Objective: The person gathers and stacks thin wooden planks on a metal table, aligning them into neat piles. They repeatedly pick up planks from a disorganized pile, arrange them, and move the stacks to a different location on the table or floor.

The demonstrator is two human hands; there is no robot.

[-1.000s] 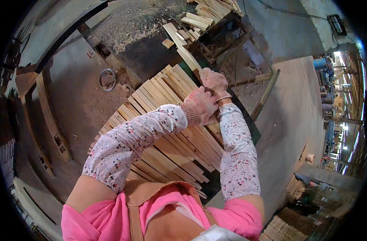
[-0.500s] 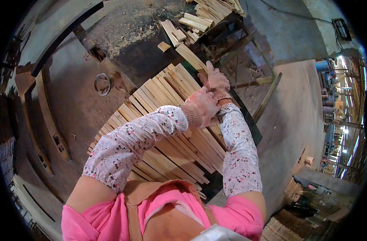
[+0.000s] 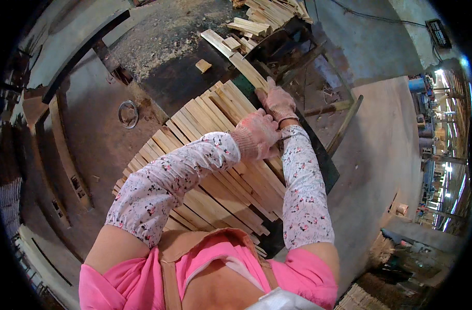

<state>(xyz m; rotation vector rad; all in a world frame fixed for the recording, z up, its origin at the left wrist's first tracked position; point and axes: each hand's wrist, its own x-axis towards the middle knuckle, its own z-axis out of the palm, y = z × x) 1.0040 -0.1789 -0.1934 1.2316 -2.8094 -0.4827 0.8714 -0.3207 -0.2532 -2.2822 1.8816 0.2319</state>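
The right hand rests fingers-flat on the far end of a wooden slat — its long axis runs away up-left; the left hand sits nearer, curled, its grip hidden.

Both gloves, left and right, are dusty pink. The sleeves behind them are white with small pink flowers. The slats under the hands are pale yellow-tan wood. The shirt is bright pink, the apron straps tan.
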